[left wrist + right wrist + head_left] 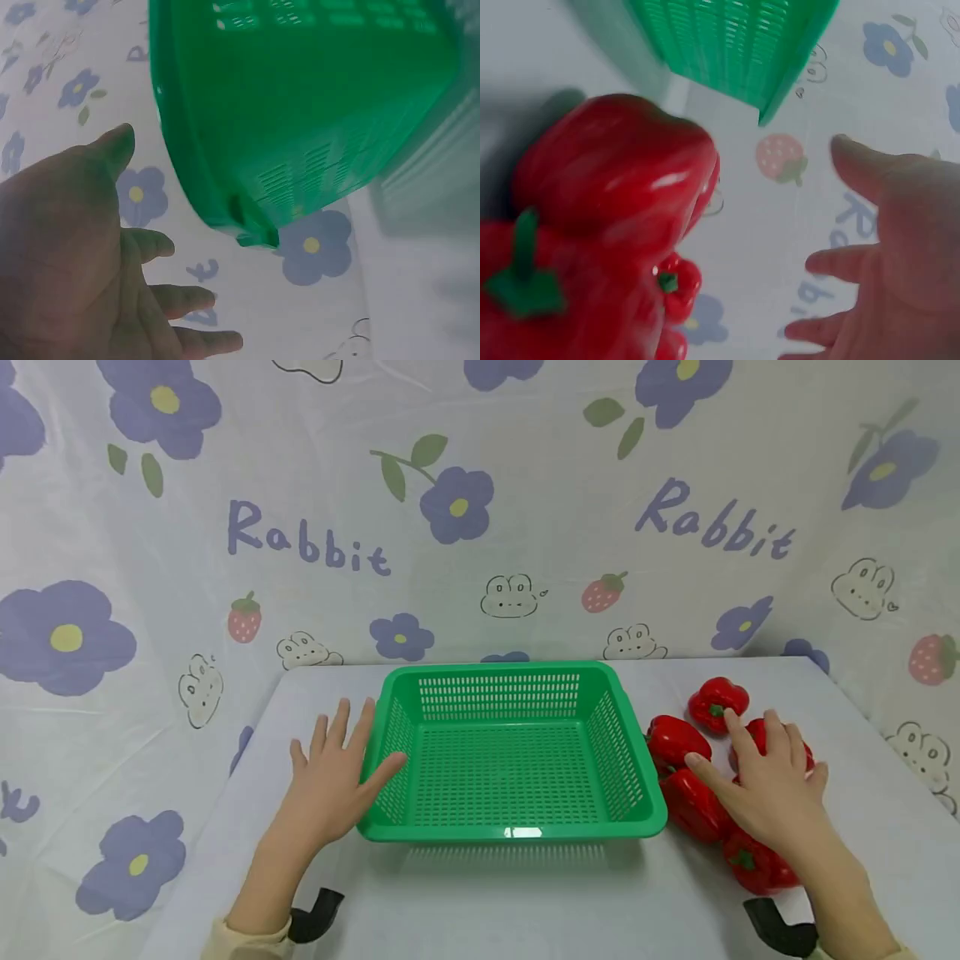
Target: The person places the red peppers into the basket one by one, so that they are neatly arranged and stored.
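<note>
A green plastic basket (502, 837) with slotted walls stands on the white table, nothing inside it. Beside its left wall the left hand (327, 789) hovers with fingers spread, holding nothing; in the left wrist view that hand (90, 270) is apart from the basket (300, 97). Several red bell peppers (693, 806) lie in a group to the basket's right. The right hand (776, 793), fingers spread, is above them and partly hides some. The right wrist view has this hand (900, 247) empty, with peppers (615, 176) close by and the basket's corner (727, 45) above.
A white cloth (555, 468) printed with purple flowers, rabbits, strawberries and lettering hangs behind and at both sides of the table (480, 910). Dark curved pieces (318, 917) show at both wrists, near the sleeves.
</note>
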`<state>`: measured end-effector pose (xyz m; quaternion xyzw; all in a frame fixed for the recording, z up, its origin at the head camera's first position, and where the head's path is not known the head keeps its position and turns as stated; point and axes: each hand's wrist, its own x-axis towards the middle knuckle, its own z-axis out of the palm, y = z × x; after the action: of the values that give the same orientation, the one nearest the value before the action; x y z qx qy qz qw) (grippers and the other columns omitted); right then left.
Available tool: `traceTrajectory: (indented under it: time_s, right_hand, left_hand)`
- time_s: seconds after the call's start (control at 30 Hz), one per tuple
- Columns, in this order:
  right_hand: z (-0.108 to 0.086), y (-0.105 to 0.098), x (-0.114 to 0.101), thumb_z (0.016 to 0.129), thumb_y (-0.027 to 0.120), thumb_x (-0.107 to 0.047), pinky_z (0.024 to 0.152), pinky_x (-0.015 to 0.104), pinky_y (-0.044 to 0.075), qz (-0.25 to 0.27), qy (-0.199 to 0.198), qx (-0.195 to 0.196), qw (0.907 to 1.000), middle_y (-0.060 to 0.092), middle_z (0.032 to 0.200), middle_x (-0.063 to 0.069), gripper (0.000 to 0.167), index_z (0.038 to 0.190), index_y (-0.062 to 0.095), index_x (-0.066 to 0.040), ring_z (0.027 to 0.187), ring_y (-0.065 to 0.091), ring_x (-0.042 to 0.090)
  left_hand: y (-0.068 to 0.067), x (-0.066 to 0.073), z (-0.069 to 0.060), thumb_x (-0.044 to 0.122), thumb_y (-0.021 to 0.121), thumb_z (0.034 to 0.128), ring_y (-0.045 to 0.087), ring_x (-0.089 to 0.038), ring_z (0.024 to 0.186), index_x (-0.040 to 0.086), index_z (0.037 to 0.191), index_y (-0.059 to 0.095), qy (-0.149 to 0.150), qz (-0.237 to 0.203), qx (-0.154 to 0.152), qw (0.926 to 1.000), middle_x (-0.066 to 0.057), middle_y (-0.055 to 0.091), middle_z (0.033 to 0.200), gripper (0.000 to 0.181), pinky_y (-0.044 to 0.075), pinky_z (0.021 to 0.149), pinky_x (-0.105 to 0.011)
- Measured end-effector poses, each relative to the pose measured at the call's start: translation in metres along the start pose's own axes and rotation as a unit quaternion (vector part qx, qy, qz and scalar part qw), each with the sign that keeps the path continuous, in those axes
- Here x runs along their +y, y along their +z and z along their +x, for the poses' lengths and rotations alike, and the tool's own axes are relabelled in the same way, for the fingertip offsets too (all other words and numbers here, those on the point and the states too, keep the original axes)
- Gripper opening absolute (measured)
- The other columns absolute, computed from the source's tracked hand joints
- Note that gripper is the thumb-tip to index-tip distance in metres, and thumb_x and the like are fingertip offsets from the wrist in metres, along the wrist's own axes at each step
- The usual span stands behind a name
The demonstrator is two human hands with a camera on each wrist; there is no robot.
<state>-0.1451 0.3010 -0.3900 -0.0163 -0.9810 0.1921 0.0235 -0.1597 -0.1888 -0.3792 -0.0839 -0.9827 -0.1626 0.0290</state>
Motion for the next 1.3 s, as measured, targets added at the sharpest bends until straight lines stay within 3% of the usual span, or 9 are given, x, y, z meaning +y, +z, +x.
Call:
traceTrajectory:
  time_s: [0.17, 0.37, 0.43, 0.5, 0.57, 0.67, 0.83, 1.1, 1.3]
  right_hand:
    - [-0.014, -0.01, 0.023, 0.104, 0.06, -0.043, 0.093, 0.089, 0.032, 0.053, -0.024, 0.004, 0.9983, 0.016, 0.161, 0.043, 0.081, 0.163, 0.025, 0.001, 0.144, 0.017, 0.068]
    - [-0.029, -0.021, 0.055, 0.105, 0.062, -0.034, 0.091, 0.081, 0.041, 0.092, -0.024, 0.013, 0.9954, 0.035, 0.155, 0.04, 0.067, 0.157, 0.04, 0.001, 0.134, 0.034, 0.063]
    - [-0.031, -0.021, 0.066, 0.103, 0.066, -0.03, 0.09, 0.067, 0.054, 0.099, -0.031, 0.015, 0.9945, 0.042, 0.15, 0.039, 0.064, 0.155, 0.044, 0.001, 0.128, 0.041, 0.059]
    - [-0.031, -0.019, 0.078, 0.101, 0.071, -0.027, 0.086, 0.042, 0.063, 0.107, -0.043, 0.011, 0.9933, 0.047, 0.147, 0.037, 0.062, 0.152, 0.048, 0.0, 0.131, 0.051, 0.033]
    - [-0.032, -0.016, 0.09, 0.097, 0.076, -0.026, 0.075, 0.018, 0.059, 0.108, -0.061, 0.008, 0.9923, 0.058, 0.147, 0.012, 0.06, 0.149, 0.055, -0.003, 0.124, 0.052, 0.002]
    - [-0.036, -0.011, 0.104, 0.09, 0.083, -0.022, 0.075, 0.014, 0.055, 0.109, -0.084, 0.01, 0.9905, 0.06, 0.138, -0.018, 0.059, 0.142, 0.061, -0.004, 0.105, 0.034, -0.032]
    - [-0.045, -0.001, 0.117, 0.086, 0.086, -0.015, 0.072, 0.01, 0.052, 0.127, -0.087, 0.005, 0.9881, 0.043, 0.119, -0.05, 0.058, 0.137, 0.065, 0.0, 0.103, 0.044, -0.03]
    - [-0.048, 0.011, 0.127, 0.084, 0.088, -0.018, 0.071, 0.014, 0.055, 0.13, -0.061, -0.043, 0.9887, 0.044, 0.115, -0.048, 0.062, 0.137, 0.063, 0.003, 0.097, 0.045, -0.027]
    - [-0.042, 0.013, 0.132, 0.086, 0.086, -0.023, 0.07, 0.016, 0.056, 0.113, -0.03, -0.078, 0.9901, 0.068, 0.131, 0.017, 0.067, 0.139, 0.059, 0.007, 0.093, 0.046, -0.023]
  left_hand:
    - [0.013, -0.009, -0.025, 0.061, 0.042, 0.1069, 0.009, -0.053, 0.157, 0.011, 0.169, 0.005, 0.0, -0.117, -0.018, 0.993, -0.024, 0.007, 0.174, 0.088, 0.016, 0.12, -0.076]
    - [0.024, -0.014, -0.033, 0.057, 0.046, 0.1075, 0.005, -0.041, 0.161, 0.006, 0.167, -0.002, 0.008, -0.234, -0.041, 0.9713, -0.018, 0.003, 0.175, 0.092, 0.015, 0.126, -0.066]
    - [0.028, -0.016, -0.034, 0.055, 0.048, 0.1074, 0.006, -0.039, 0.162, 0.004, 0.167, -0.002, 0.009, -0.248, -0.042, 0.9677, -0.017, 0.004, 0.175, 0.093, 0.016, 0.127, -0.064]
    - [0.03, -0.017, -0.035, 0.054, 0.05, 0.1072, 0.007, -0.038, 0.162, 0.004, 0.167, -0.001, 0.012, -0.257, -0.039, 0.9656, -0.017, 0.005, 0.175, 0.093, 0.018, 0.126, -0.064]
    - [0.033, -0.019, -0.036, 0.051, 0.052, 0.1071, 0.008, -0.038, 0.162, 0.003, 0.167, 0.0, 0.015, -0.257, -0.036, 0.9656, -0.016, 0.006, 0.175, 0.092, 0.019, 0.126, -0.063]
    - [0.036, -0.021, -0.036, 0.05, 0.055, 0.106, 0.01, -0.037, 0.162, 0.004, 0.167, 0.002, 0.017, -0.253, -0.031, 0.9668, -0.016, 0.008, 0.175, 0.093, 0.02, 0.126, -0.063]
    - [0.04, -0.023, -0.037, 0.048, 0.059, 0.1048, 0.012, -0.036, 0.161, 0.007, 0.168, 0.004, 0.017, -0.262, -0.027, 0.9646, -0.014, 0.01, 0.175, 0.093, 0.021, 0.126, -0.063]
    - [0.044, -0.024, -0.036, 0.048, 0.06, 0.1042, 0.014, -0.035, 0.161, 0.011, 0.168, 0.005, 0.021, -0.267, -0.019, 0.9632, -0.012, 0.011, 0.175, 0.092, 0.024, 0.125, -0.064]
    - [0.045, -0.026, -0.036, 0.045, 0.06, 0.1047, 0.014, -0.035, 0.161, 0.013, 0.169, 0.005, 0.026, -0.272, -0.017, 0.9617, -0.011, 0.012, 0.175, 0.09, 0.024, 0.125, -0.064]
